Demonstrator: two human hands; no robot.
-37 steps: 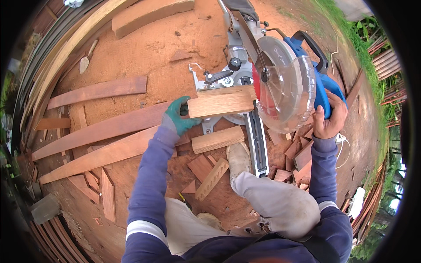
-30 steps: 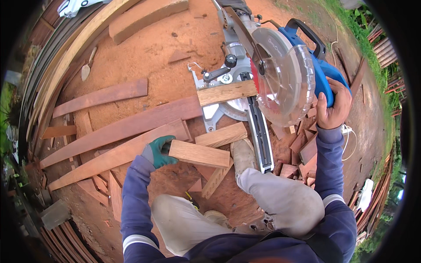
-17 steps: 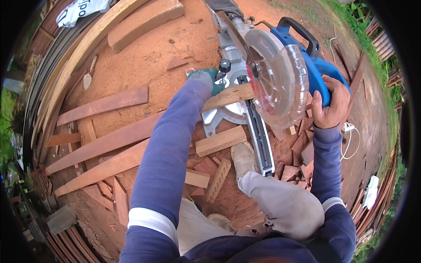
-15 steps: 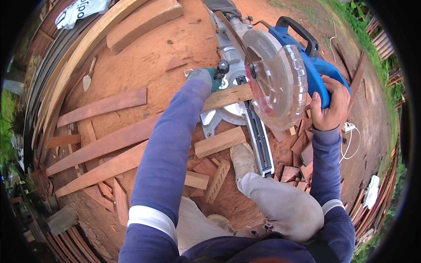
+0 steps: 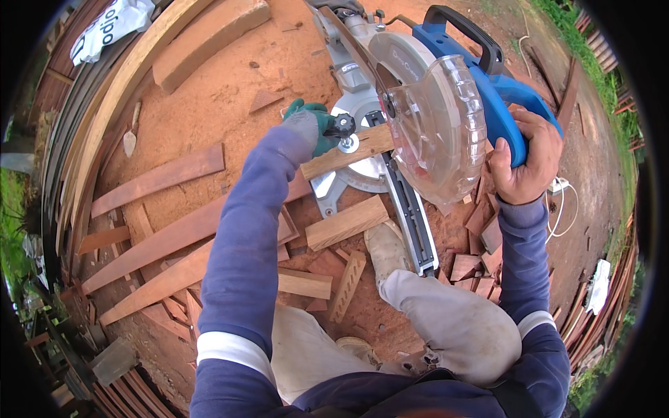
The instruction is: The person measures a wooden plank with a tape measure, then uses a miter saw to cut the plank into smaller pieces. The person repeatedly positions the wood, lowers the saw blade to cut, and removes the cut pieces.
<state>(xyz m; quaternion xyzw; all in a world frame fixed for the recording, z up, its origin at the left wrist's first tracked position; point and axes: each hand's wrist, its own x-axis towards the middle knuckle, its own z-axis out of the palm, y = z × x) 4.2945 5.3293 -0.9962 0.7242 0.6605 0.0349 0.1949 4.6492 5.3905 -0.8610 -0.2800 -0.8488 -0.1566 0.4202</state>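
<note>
My right hand [image 5: 529,155], bare, is wrapped round the blue handle of a mitre saw [image 5: 453,52]. A clear blade guard [image 5: 446,125] covers the blade. A short wooden piece [image 5: 348,150] lies across the saw's base, its right end reaching the guard. A clamp with a black knob [image 5: 341,125] stands over that piece. Beside the knob, my left hand [image 5: 313,125] wears a green and grey glove. Its fingers look spread apart, with nothing visible in them; part of the hand is hidden by its cuff and the knob.
Wooden offcuts [image 5: 346,223] lie by my shoe [image 5: 385,251], with more reddish scraps right of the saw. Long boards [image 5: 160,177] rest on the earth at left, near a trowel [image 5: 131,131]. A white power socket [image 5: 557,185] with a cable lies at right.
My left hand's fingers have spread away from the clamp knob, showing more green glove. The view has shifted slightly. My right hand keeps its grip on the saw handle.
</note>
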